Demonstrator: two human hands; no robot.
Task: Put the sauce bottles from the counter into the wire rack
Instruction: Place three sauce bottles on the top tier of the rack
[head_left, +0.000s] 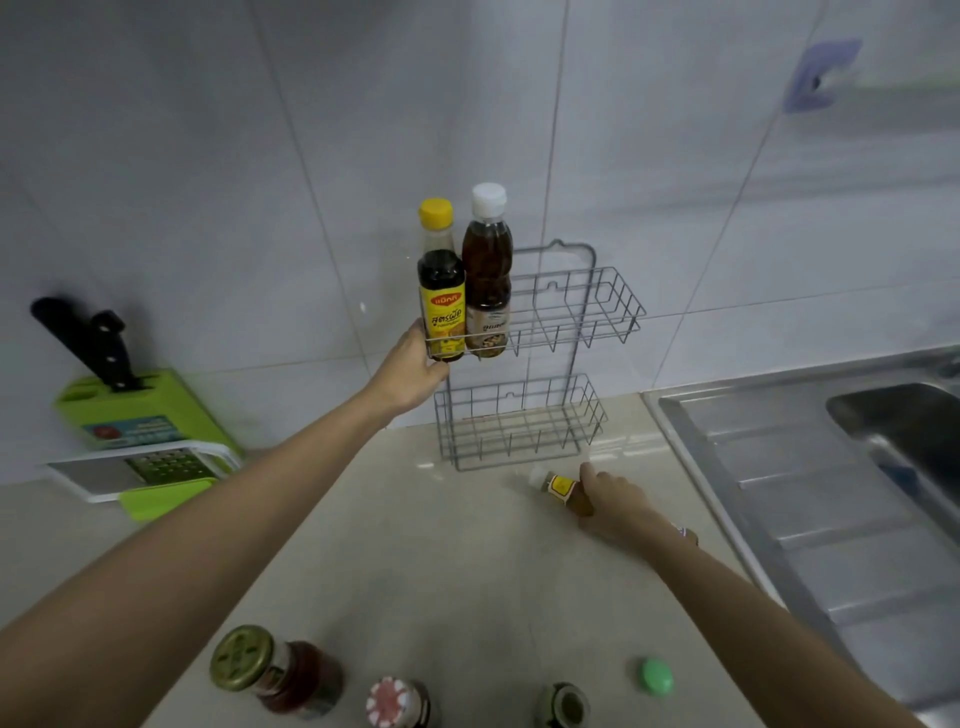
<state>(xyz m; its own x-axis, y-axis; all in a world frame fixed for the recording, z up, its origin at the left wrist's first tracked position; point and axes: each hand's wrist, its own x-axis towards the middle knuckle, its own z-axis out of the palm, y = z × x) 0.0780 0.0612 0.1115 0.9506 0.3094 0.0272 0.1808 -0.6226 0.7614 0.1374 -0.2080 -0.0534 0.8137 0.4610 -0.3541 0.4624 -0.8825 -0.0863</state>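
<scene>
A grey two-tier wire rack (582, 301) hangs on the tiled wall. In its upper basket, at the left end, stand a dark sauce bottle with a yellow cap (440, 280) and a brown sauce bottle with a white cap (487, 270). My left hand (410, 371) is at the left bottom of the upper basket, its fingers around the base of the yellow-capped bottle. My right hand (615, 501) lies on the counter below the rack, closed on a small brown bottle with a yellow label (561, 488) that lies on its side.
Near the front counter edge stand a gold-lidded jar (275, 670), a red-and-white-lidded jar (397, 701), a dark open jar (563, 704) and a green-capped item (657, 675). A green knife block (135, 405) and a grater (156, 467) sit left. A steel sink (831, 467) is right.
</scene>
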